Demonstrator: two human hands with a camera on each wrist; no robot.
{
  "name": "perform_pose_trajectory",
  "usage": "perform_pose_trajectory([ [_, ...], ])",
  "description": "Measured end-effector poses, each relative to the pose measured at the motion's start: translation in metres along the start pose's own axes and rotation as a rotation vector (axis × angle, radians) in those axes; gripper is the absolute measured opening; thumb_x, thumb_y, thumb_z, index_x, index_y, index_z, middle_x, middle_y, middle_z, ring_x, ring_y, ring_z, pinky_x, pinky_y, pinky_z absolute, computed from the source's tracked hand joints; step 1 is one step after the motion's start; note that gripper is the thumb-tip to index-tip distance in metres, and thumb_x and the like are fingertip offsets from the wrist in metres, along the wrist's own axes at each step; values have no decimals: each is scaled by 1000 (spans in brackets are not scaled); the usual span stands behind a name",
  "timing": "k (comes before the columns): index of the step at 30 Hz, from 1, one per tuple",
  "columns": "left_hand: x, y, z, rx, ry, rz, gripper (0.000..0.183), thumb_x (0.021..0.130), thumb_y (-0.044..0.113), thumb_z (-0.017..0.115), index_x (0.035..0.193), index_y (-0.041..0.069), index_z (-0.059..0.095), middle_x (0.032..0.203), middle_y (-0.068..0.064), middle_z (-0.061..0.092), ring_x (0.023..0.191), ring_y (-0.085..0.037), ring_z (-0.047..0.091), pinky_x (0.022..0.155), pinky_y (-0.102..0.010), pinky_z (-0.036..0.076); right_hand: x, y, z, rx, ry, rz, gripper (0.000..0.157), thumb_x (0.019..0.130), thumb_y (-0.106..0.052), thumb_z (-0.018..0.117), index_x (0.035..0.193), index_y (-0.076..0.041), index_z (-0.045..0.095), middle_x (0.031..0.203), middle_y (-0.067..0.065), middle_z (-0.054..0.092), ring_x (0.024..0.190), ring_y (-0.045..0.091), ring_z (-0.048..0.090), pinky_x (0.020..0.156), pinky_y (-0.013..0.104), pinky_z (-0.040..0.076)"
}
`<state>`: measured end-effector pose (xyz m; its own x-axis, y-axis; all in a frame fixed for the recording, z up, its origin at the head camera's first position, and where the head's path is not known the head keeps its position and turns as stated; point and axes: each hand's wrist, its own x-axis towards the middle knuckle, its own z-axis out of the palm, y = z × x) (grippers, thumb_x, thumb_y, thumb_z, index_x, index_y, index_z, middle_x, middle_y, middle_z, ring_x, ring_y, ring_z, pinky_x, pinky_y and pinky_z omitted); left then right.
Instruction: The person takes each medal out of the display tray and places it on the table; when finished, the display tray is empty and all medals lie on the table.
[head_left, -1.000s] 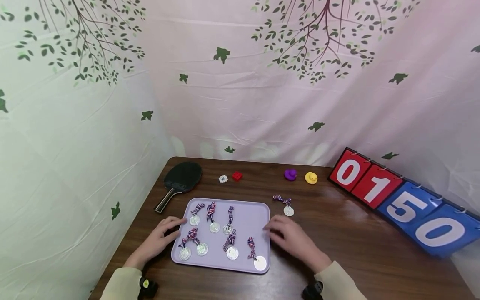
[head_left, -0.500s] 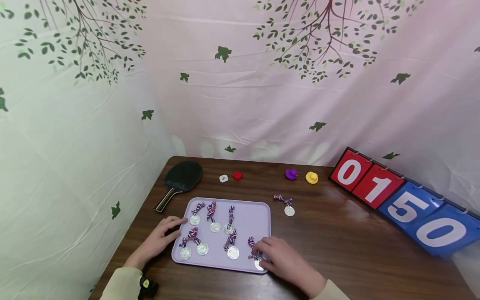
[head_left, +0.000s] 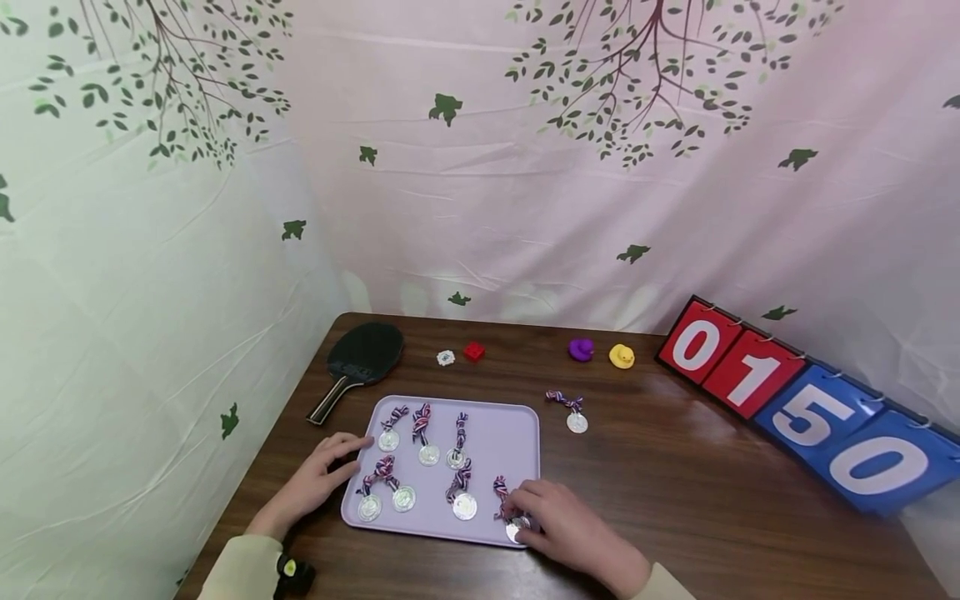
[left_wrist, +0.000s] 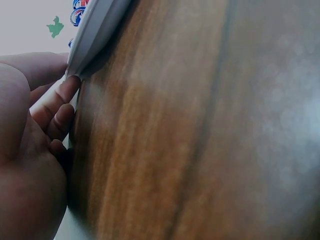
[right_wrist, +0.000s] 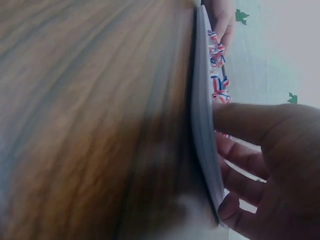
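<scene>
A lilac tray [head_left: 501, 433] holds several silver medals with knotted red, white and blue ribbons. My left hand [head_left: 315, 479] rests at its left edge; in the left wrist view the fingertips [left_wrist: 70, 87] touch the rim. My right hand [head_left: 558, 521] reaches over the tray's lower right corner, thumb and fingers closed in on a medal [head_left: 512, 531] there, partly hiding it. That medal's ribbon [head_left: 500, 493] lies just left of the fingers. In the right wrist view the thumb [right_wrist: 240, 120] and fingers come down inside the tray's edge, and the medal is hidden.
Behind the tray's right corner another medal [head_left: 577, 422] lies on the wooden table [head_left: 675, 467]. A table tennis bat [head_left: 365, 354], a white piece [head_left: 446, 357], a red brick [head_left: 474, 352], and purple [head_left: 581, 349] and yellow [head_left: 622, 357] ducks line the back. A flip scoreboard [head_left: 810, 408] stands right.
My right hand has moved from the tray's right edge down to the medal in the lower right corner, and its fingers have closed in on it. My left hand stays put.
</scene>
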<state>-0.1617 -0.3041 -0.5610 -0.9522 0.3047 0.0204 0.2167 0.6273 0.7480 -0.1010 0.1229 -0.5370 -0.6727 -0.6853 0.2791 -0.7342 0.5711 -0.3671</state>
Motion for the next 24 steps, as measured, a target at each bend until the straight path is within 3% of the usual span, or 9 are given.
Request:
perform_pose_trajectory([
  [11, -2, -3, 1, -2, 1, -7, 35, 94, 25, 61, 128, 32, 60, 119, 11, 54, 115, -13, 43, 96, -46, 35, 1, -4, -2, 161, -25, 22, 21, 77, -9, 76, 86, -26, 66, 94, -14, 55, 85, 1, 54, 72, 18, 45],
  [19, -1, -3, 0, 2, 4, 5, 35, 94, 24, 61, 128, 32, 60, 119, 11, 54, 115, -12, 42, 96, -46, 34, 1, -2, 1, 211, -42, -25, 21, 80, -8, 74, 94, -23, 71, 98, -14, 62, 95, 0, 57, 82, 23, 47],
  [24, 0, -3, 0, -4, -1, 1, 35, 94, 24, 61, 128, 33, 60, 119, 11, 54, 115, -13, 42, 96, -45, 35, 1, 2, 0, 285, -93, 12, 25, 84, -7, 71, 103, -23, 72, 102, -14, 63, 98, 0, 57, 84, 25, 48],
])
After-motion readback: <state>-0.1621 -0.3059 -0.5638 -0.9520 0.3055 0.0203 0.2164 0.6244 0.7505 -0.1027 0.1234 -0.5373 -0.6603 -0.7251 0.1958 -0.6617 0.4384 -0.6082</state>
